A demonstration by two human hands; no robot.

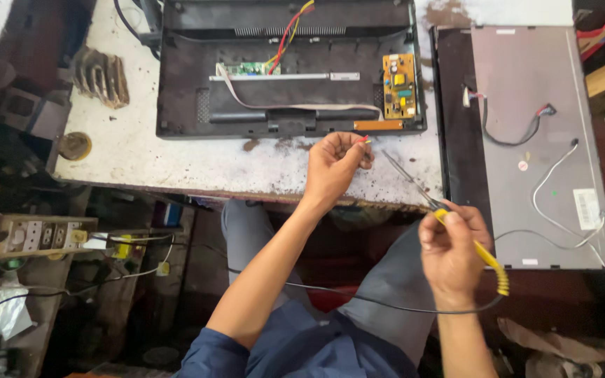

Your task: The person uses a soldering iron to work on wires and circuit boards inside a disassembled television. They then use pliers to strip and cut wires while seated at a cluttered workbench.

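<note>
Right hand (449,248) around soldering iron (449,222), left hand (332,166) pinching mostly hidden wire end (365,140).

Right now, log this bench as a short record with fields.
left hand: pinches thin wire ends, red and yellow, above the bench edge
right hand: grips a yellow-handled soldering iron, tip aimed at the wire ends
ahead: open black monitor shell with a yellow circuit board
right side: grey metal panel, loose cables on it
surface: stained white bench
</note>
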